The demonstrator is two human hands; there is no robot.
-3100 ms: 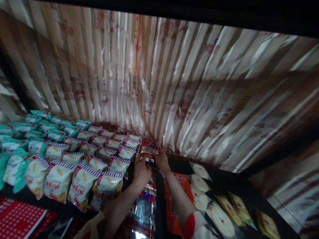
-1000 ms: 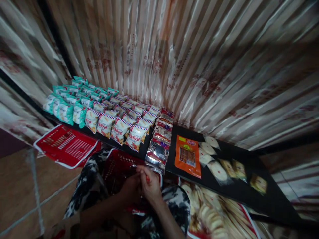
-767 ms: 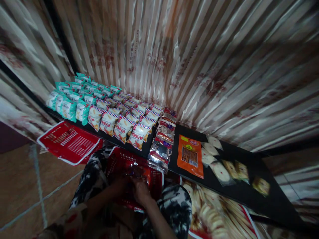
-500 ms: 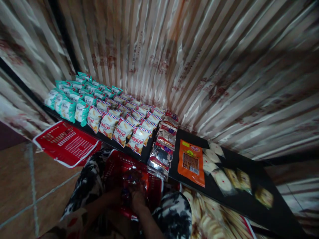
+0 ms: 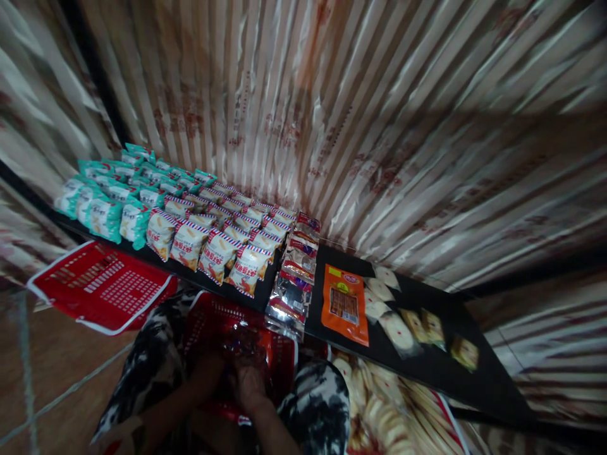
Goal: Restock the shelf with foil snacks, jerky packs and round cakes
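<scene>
A red basket (image 5: 284, 354) stands between my knees, dim inside, with shiny dark packets (image 5: 241, 335) in it. Both of my hands reach down into it. My left hand (image 5: 208, 368) is in deep shadow at the basket's left side, and its fingers are hidden. Close beside it, my right hand (image 5: 249, 381) is over the packets, its fingers pointing down and blurred in the dark. Whether either hand grips a packet cannot be made out. The nearest goods on the shelf are silver and red foil packets (image 5: 290, 297), stacked in a row just beyond the basket.
On the black shelf (image 5: 427, 373) stand teal snack bags (image 5: 105, 218), striped snack bags (image 5: 251, 268), an orange packet (image 5: 345, 303), round white packets (image 5: 397, 332) and small yellow packets (image 5: 465, 352). Another red basket (image 5: 109, 284) is at left; wrapped foods (image 5: 389, 417) lie below the shelf.
The view has shifted, so the shelf goods appear farther left. A purple packet seen between my hands before is no longer distinct. Both hands remain inside the basket.
</scene>
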